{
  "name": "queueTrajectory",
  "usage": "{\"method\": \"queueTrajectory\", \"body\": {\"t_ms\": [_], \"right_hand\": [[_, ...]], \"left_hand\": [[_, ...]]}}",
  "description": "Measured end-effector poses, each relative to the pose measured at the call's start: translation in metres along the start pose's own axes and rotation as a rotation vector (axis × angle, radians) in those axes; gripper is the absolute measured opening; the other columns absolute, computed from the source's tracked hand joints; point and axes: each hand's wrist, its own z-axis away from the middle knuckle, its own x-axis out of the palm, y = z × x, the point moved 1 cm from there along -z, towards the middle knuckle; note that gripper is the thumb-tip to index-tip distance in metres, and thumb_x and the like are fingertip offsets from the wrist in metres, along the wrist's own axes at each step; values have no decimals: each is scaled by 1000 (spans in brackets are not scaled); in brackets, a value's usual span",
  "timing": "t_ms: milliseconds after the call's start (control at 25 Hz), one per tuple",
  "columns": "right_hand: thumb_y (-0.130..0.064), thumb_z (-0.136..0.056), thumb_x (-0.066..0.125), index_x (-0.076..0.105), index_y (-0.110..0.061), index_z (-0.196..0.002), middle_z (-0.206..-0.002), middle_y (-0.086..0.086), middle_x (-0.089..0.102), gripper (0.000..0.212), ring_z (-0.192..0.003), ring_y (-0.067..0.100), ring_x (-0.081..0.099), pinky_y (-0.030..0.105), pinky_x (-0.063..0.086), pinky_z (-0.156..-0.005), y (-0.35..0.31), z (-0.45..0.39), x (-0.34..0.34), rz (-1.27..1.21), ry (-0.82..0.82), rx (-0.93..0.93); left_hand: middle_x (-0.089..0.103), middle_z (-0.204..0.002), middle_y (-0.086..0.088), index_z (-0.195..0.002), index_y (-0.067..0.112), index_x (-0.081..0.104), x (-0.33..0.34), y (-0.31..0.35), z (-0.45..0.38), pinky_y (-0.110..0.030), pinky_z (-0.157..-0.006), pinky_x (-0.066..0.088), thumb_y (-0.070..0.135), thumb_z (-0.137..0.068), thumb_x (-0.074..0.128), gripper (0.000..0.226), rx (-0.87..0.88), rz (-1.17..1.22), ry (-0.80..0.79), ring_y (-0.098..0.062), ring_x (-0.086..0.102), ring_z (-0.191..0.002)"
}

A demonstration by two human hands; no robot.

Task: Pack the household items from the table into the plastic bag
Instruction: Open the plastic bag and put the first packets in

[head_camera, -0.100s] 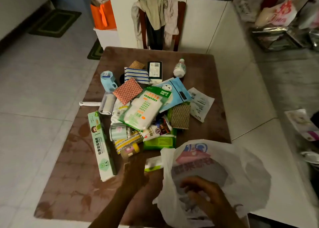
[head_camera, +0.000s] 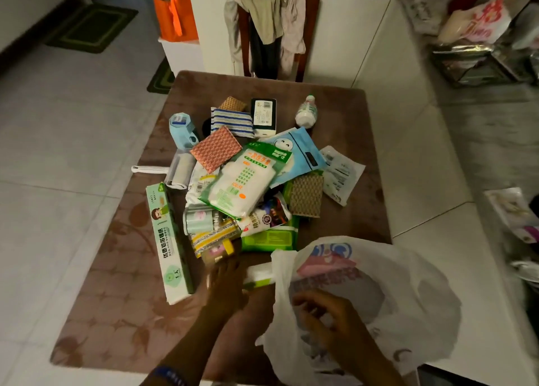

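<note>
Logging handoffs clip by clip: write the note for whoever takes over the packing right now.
Left hand: on a white-and-green pack at the mouth of the plastic bag; grip unclear.
Right hand: gripping the bag's near edge, holding it open.
Bag sits at the near right corner of the table. Its contents are not visible.
Left: nearly all of the pile, including the foil box, glove pack, lint roller and bottle.

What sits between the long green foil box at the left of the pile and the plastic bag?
In the head view, the left hand lies between the foil box and the plastic bag, on a white-and-green pack at the bag's mouth.
</note>
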Motion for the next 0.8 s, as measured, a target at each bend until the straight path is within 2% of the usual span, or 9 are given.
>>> {"method": "queueTrajectory", "body": {"t_ms": [80, 160, 240, 320, 480, 560, 640, 720, 800], "right_hand": [[-36, -88, 58, 54, -59, -103, -113, -33, 56, 28, -105, -7, 54, 19, 42, -96, 14, -18, 15, 180, -11, -23], [-37, -89, 56, 46, -53, -119, -129, -22, 48, 36, -119, -4, 44, 18, 31, -106, 34, -23, 19, 231, -2, 6], [-29, -89, 59, 47, -39, -130, -137, -17, 44, 44, -125, -2, 37, 10, 24, -106, 47, -24, 10, 239, 13, -1], [-21, -88, 60, 53, -34, -127, -133, -15, 50, 42, -123, -1, 41, 13, 30, -105, 45, -27, 3, 192, 40, -21], [-35, -88, 60, 54, -44, -108, -108, -11, 64, 22, -104, 17, 64, 14, 48, -83, -2, -27, -16, -1, 514, -44], [-33, -83, 65, 46, -34, -129, -127, -2, 56, 50, -119, 20, 55, 21, 47, -92, -47, -18, -29, 165, 577, -391], [-30, -81, 66, 33, -23, -142, -145, 9, 40, 70, -135, 29, 38, 42, 33, -110, -86, -10, -34, 609, 527, -734], [-30, -78, 66, 36, -22, -140, -139, 9, 47, 68, -129, 31, 43, 53, 29, -110, -92, -18, -38, 939, 520, -801], [-30, -72, 72, 48, -21, -124, -119, 6, 62, 58, -113, 22, 52, 51, 41, -100, -57, -28, -53, 920, 488, -694]], "left_hand": [[40, -147, -1, -143, 28, 37, -16, -143, 52, -43, -110, 28, 35, -78, 69, 72, 15, -60, 32, -26, 35, -136], [48, -141, -2, -140, 28, 43, -34, -158, 75, -44, -106, 36, 39, -76, 69, 69, -159, -155, 8, -27, 44, -128], [62, -121, -5, -128, 25, 57, -71, -152, 100, -45, -89, 46, 34, -67, 72, 63, -122, -161, 141, -31, 57, -108], [67, -93, -8, -114, 22, 67, -108, -168, 141, -37, -67, 50, 30, -58, 77, 58, -247, -114, 195, -32, 62, -80], [59, -79, 2, -118, 31, 59, -186, -197, 204, -32, -56, 55, 52, -58, 75, 66, -433, -67, 356, -20, 59, -64], [60, -81, 2, -121, 31, 57, -212, -172, 208, -34, -57, 56, 55, -60, 71, 68, -290, -113, 398, -20, 59, -66], [64, -83, -2, -117, 29, 62, -222, -123, 203, -35, -57, 55, 44, -61, 72, 59, -46, -115, 473, -24, 59, -67], [68, -89, -2, -118, 23, 65, -219, -69, 189, -38, -60, 55, 46, -61, 71, 61, 280, -106, 548, -23, 62, -73], [69, -103, -1, -119, 21, 65, -198, -47, 164, -36, -73, 56, 45, -73, 68, 52, 451, 233, 539, -18, 64, -90]]}}
